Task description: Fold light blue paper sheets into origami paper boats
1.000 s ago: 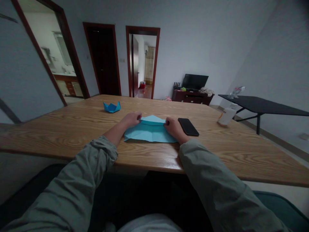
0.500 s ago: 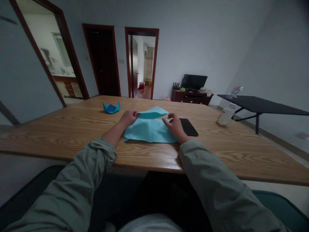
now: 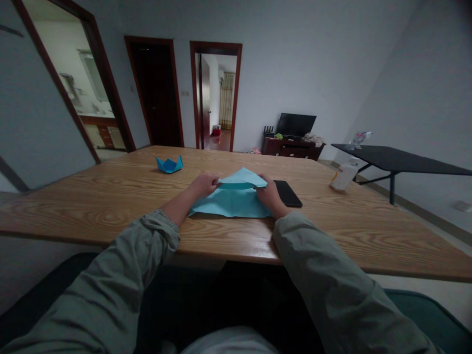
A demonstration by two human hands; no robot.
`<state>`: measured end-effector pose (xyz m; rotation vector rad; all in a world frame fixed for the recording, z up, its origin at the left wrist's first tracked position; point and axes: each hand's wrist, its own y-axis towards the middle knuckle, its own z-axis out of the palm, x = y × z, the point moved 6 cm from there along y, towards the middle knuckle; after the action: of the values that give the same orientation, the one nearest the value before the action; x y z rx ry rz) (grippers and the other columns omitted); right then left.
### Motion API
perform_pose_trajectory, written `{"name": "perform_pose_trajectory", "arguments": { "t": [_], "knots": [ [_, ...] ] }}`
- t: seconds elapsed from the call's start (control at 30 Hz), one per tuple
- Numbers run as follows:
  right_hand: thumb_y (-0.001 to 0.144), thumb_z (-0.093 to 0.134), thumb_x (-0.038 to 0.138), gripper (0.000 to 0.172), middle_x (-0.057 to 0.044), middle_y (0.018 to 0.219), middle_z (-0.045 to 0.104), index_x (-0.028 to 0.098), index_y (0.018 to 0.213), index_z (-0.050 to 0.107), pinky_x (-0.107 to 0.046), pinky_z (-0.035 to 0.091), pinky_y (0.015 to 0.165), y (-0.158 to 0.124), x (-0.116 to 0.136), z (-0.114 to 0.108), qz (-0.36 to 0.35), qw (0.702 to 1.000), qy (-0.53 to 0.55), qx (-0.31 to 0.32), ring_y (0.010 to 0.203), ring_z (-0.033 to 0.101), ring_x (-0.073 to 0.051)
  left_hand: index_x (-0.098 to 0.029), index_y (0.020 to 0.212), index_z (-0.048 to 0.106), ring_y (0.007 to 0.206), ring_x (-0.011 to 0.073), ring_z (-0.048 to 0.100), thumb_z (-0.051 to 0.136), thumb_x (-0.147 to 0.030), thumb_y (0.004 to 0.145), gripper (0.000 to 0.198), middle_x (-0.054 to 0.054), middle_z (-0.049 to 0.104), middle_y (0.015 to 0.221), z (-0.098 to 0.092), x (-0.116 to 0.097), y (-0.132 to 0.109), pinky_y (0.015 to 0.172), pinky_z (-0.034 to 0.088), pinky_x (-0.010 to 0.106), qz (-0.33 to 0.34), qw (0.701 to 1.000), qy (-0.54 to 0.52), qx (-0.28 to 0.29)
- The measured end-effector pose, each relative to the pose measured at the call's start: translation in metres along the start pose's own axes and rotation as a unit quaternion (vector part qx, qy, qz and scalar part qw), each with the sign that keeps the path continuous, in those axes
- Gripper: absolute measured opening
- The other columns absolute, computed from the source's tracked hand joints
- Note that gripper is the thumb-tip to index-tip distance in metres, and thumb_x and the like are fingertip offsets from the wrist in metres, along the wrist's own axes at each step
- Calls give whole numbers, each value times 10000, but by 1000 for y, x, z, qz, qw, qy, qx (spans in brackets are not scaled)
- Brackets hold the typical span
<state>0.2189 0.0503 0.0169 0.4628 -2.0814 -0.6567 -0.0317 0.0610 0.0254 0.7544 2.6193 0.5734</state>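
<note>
A sheet of light blue paper (image 3: 232, 202) lies on the wooden table in front of me, its far part folded up into a raised, peaked flap. My left hand (image 3: 205, 186) is closed on the flap's left corner. On the other side, my right hand (image 3: 269, 192) grips the flap's right corner, its fingertips partly hidden by the paper. Beyond my left hand stands a darker blue folded paper boat (image 3: 170, 165). Right beside my right hand lies a flat black tablet-like object (image 3: 288, 193), partly covered by that hand.
The wooden table (image 3: 354, 231) spreads wide around the paper, its near edge under my forearms. A white bottle-like container (image 3: 344, 176) stands at the table's right. Farther off are a black folding table (image 3: 401, 160) and a television (image 3: 296, 125) on a cabinet.
My right hand has closed on the flap's right corner, where its fingers were apart before. My left hand and the raised flap have shifted a little to the right and nearer.
</note>
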Motion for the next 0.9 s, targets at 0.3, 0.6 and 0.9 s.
{"name": "perform_pose_trajectory", "arguments": {
  "t": [0.3, 0.6, 0.9],
  "knots": [
    [756, 531, 206, 276, -89, 902, 719, 143, 986, 670, -294, 471, 738, 0, 8, -4, -1, 999, -33, -21, 826, 639, -219, -201, 680, 535, 603, 173, 461, 510, -419, 889, 304, 33, 549, 640, -8, 6, -2, 586, 249, 303, -11, 999, 3, -36],
    [778, 597, 310, 439, -55, 932, 675, 192, 1200, 607, -296, 464, 746, -6, 19, -2, -24, 998, -48, -38, 792, 620, -198, -205, 649, 511, 623, 173, 462, 487, -417, 893, 324, 39, 548, 637, -2, -2, 0, 595, 261, 306, 0, 1000, 23, -2],
    [699, 619, 319, 278, -27, 875, 656, 194, 944, 579, -297, 479, 725, -3, 11, -2, -17, 1000, -8, -20, 777, 601, -188, -202, 686, 531, 653, 182, 514, 532, -399, 874, 272, 47, 590, 677, -10, 0, -3, 608, 302, 303, -41, 999, 23, -22]
  ]
}}
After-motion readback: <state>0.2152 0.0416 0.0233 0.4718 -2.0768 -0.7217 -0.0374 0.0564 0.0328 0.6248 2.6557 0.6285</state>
